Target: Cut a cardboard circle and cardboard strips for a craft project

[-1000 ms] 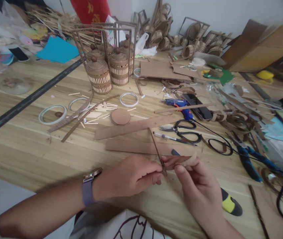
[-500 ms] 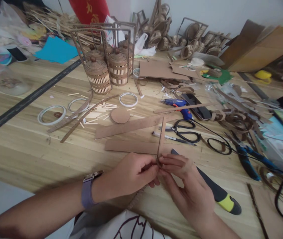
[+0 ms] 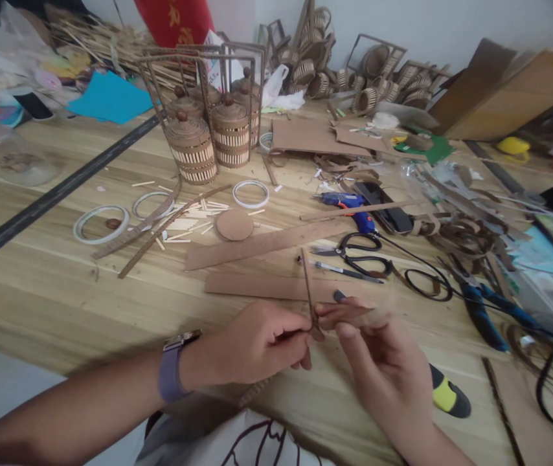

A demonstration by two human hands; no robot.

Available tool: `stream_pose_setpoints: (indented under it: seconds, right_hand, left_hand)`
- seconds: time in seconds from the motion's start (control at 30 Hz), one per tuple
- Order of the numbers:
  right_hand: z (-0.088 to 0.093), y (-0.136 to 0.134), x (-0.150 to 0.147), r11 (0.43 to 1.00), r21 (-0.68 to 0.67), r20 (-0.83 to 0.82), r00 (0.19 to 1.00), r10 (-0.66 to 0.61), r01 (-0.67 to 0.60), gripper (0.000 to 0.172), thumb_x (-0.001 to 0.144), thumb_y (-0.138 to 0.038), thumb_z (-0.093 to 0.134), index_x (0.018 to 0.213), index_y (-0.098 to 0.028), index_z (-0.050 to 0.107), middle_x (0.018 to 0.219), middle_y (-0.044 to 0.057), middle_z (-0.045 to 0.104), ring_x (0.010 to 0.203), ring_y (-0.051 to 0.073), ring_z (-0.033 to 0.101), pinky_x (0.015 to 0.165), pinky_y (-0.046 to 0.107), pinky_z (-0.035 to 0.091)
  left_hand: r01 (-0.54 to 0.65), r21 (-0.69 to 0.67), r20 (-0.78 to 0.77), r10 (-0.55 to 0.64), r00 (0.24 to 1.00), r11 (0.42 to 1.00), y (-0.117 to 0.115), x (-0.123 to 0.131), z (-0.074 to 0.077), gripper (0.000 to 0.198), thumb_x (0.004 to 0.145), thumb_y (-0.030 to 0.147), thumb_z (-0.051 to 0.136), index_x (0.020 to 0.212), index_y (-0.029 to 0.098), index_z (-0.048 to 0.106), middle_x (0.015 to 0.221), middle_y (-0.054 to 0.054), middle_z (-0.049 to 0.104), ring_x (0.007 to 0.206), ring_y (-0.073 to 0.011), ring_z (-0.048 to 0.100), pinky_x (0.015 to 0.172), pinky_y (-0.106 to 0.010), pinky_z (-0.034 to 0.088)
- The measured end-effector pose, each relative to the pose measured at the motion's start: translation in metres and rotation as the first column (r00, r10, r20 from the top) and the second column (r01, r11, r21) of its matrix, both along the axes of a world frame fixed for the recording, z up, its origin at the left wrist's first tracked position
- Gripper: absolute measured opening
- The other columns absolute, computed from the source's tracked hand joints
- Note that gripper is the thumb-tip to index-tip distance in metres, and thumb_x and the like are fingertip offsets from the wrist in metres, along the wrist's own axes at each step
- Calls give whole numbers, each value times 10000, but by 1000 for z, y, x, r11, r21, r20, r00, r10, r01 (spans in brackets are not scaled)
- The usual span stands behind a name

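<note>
Between my hands a narrow brown cardboard strip [image 3: 307,278] stands on edge, its long end pointing away from me and its near end bent into a small curl. My left hand [image 3: 267,340] is closed, pinching the strip near that curl between thumb and fingers. My right hand [image 3: 386,369] is at the curl from the other side, its fingertips against the strip and its thumb drawn back a little; motion blurs these fingers. Below the right hand lies a utility knife [image 3: 451,393] with a black and yellow handle, partly covered by the hand.
Flat cardboard strips [image 3: 252,286] and a cardboard disc [image 3: 234,225] lie ahead. Scissors [image 3: 366,252], a pen [image 3: 339,268], a blue glue gun [image 3: 344,204] and pliers [image 3: 483,304] are to the right. Lidded round baskets [image 3: 191,149] stand at the back, left of centre.
My right hand has shifted slightly right, its thumb drawn back from the strip. The strip's far end has swung left and towards me. My left hand has barely moved.
</note>
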State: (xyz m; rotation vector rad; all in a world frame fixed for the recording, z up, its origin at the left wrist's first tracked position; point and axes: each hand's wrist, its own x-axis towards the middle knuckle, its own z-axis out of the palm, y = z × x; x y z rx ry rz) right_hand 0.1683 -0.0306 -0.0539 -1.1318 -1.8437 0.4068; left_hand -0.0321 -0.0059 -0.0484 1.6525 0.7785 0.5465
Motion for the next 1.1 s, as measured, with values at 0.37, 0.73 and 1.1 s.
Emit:
stream_pose_setpoints:
  seconds: [0.37, 0.73, 1.1]
  right_hand:
    - [-4, -1, -5, 971, 234, 169, 986, 5, -44, 154, 917, -163, 645, 1035, -261, 631, 870, 12, 783, 861, 234, 770, 878, 428, 559]
    - [-2, -2, 0, 986, 164, 180, 981, -66, 36, 107, 962, -176, 598, 973, -279, 626, 869, -14, 799, 860, 212, 764, 902, 401, 532]
    - [-5, -3, -4, 989, 148, 38, 999, 15, -21, 163, 922, -113, 626, 1012, -248, 634, 865, 29, 773, 862, 225, 767, 857, 400, 590]
  left_hand:
    - [-56, -159, 107, 74, 992, 986, 0, 4, -10, 470, 1022, 586, 450, 858, 171, 599, 785, -48, 706, 694, -152, 670, 613, -226, 485]
    - [-18, 19, 13, 18, 1000, 1000, -2, 2, -4, 344, 1023, 297, 438, 798, 160, 660, 782, -60, 752, 686, -137, 683, 629, -210, 471]
    - [-8, -30, 46, 9, 999, 1000, 3, 0, -7, 371, 1002, 485, 530, 850, 165, 640, 740, -7, 676, 654, -124, 594, 582, -204, 407]
